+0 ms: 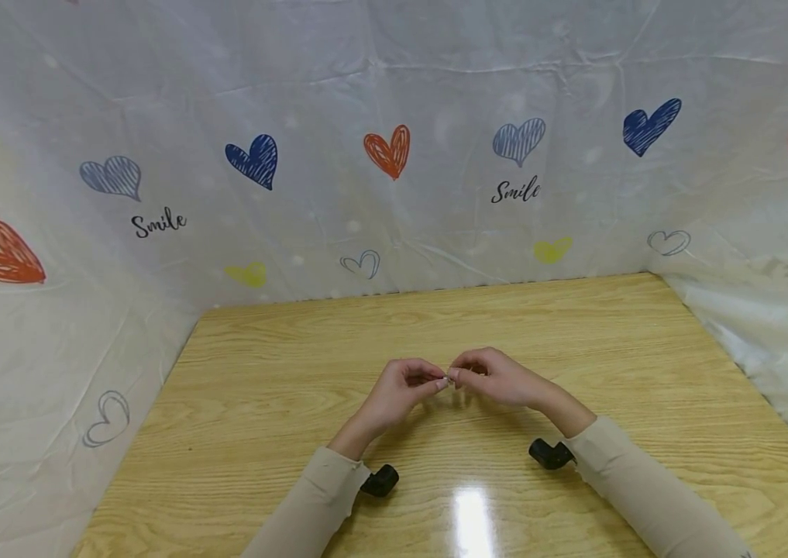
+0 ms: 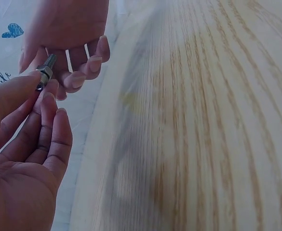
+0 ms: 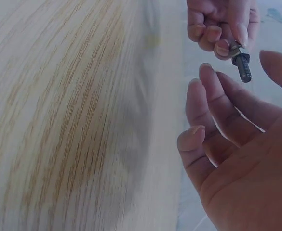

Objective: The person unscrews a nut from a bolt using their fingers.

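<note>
A small metal bolt (image 3: 244, 70) with a threaded shank has a hex nut (image 2: 44, 71) around it. My left hand (image 1: 394, 394) pinches one end between thumb and fingertips, and the bare threaded end points toward the other hand. Close by on the right is my right hand (image 1: 501, 380), its thumb and loosely bent fingers spread around the bolt's free end. In the right wrist view a gap shows between those fingers and the threads. The held end of the bolt is partly hidden by the left fingertips.
Both hands are above a wood-grain table (image 1: 261, 387). A white curtain (image 1: 435, 217) printed with hearts hangs behind it and along both sides. Black camera mounts (image 1: 381, 481) stick out from the wrists beside the beige sleeves (image 1: 313, 504).
</note>
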`<state>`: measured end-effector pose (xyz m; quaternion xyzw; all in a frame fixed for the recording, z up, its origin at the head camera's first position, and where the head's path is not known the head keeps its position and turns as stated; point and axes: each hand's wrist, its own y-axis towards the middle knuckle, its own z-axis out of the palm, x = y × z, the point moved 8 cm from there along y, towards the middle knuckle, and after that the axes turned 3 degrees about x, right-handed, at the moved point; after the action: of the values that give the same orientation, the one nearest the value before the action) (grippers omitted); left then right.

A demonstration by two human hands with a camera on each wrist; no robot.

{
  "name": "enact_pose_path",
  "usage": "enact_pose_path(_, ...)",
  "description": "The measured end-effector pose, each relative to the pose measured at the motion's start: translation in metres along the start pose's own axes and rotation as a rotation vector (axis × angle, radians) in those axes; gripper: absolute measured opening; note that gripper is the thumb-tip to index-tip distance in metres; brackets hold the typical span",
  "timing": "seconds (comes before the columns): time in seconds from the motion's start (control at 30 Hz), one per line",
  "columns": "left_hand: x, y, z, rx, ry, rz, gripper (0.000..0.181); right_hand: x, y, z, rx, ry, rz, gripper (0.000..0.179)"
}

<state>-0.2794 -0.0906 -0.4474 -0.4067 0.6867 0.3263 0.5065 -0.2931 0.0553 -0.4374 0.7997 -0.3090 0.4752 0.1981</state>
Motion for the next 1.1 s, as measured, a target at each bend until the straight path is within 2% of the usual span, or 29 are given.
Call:
enact_pose_path(0.4, -0.0018, -0.0003, 0.0013, -0.002, 0.002, 0.011, 0.013, -0.0012, 0.0025, 0.0053, 0.017, -0.024, 0.029, 0.041)
enact_pose_path(0.63, -0.0012, -0.0008, 0.0018, -0.003, 0.006, 0.009, 0.013, -0.0034, 0.0007, 0.0068, 0.042, 0.012, 0.014, 0.033)
enact_pose_path(0.87, -0.0011, -0.001, 0.0017, -0.005, 0.001, 0.013, 0.013, -0.001, -0.0008, 0.0051, 0.031, 0.054, -0.017, 0.017)
enact_pose_path(1.1, -0.0018, -0.0006, 0.0015, -0.006, 0.0, 0.015, 0.012, -0.0022, -0.0004, 0.0031, 0.011, 0.045, -0.001, 0.021)
